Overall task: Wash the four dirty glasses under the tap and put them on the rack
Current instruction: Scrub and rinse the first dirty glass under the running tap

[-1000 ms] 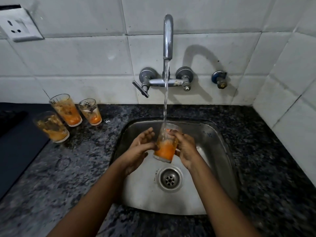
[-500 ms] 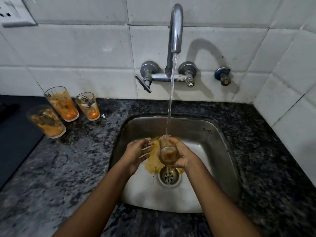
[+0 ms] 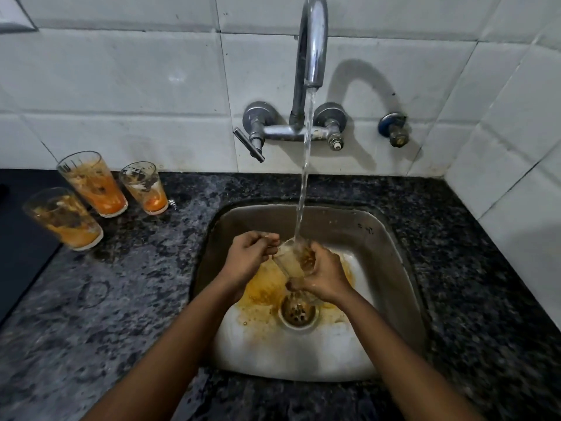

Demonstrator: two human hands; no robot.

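Note:
Over the steel sink (image 3: 391, 238) my right hand (image 3: 326, 276) grips a clear glass (image 3: 291, 259), tilted with its mouth up and to the left under the running stream from the tap (image 3: 312, 44). My left hand (image 3: 249, 256) has its fingertips curled at the glass's rim. Orange residue spreads on the sink floor around the drain (image 3: 297, 311). Three dirty glasses with orange dregs stand on the counter at the left: a tall one (image 3: 94, 183), a short one (image 3: 145, 188) and a nearer one (image 3: 65, 220).
Dark speckled granite counter (image 3: 121, 299) surrounds the sink. White tiled walls rise behind and to the right. A tap lever (image 3: 249, 144) juts left, and a blue valve (image 3: 393, 129) sits on the wall. A black surface (image 3: 21, 238) lies at far left. No rack is in view.
The orange liquid has been poured out into the sink. The glass is back under the stream, and my left hand has closed onto its rim.

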